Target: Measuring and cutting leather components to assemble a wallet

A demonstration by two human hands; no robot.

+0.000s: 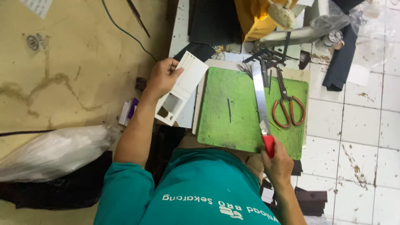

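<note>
White floor tiles surround the green cutting mat. Your left hand clenches a white card template, stiff and light; hold its edge. Your right hand grasps the long knife by its red handle.

One head camera — looking steeply down, close over the green cutting mat.

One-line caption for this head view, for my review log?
Left hand holds a white card template; right hand grips a red-handled long knife over a green cutting mat, beside orange-handled scissors.
</note>
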